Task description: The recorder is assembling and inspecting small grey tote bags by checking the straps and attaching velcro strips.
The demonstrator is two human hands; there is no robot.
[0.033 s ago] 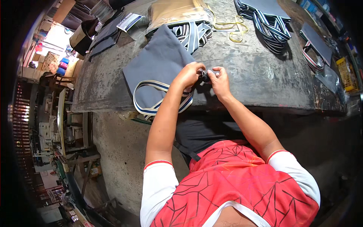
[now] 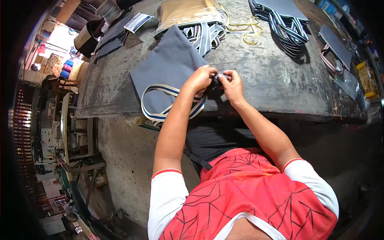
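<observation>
A grey fabric tote bag [image 2: 166,64] lies on the table, turned so one corner points away from me. Its striped handle [image 2: 159,87], cream with dark blue, loops near the table's front edge and passes behind my left forearm. My left hand [image 2: 201,78] is closed with bent fingers on the bag's right-hand corner. Close beside it, my right hand [image 2: 232,86] pinches thumb against fingers. Between the fingertips is a small bunched dark bit [image 2: 216,81], seemingly part of the bag's corner. Its exact form is hidden by the fingers.
Behind the bag is a tan bag stack [image 2: 190,14] in clear plastic, beside yellow ribbon [image 2: 252,36]. Grey bags with striped handles [image 2: 286,34] lie farther right. Another grey bag [image 2: 336,46] and a yellow crate [image 2: 367,79] are at far right. The worn dark table [image 2: 256,96] ends before me.
Both hands stay in place at the bag's corner. My right fingertips shift very slightly around the small dark bit; the bag lies as before.
</observation>
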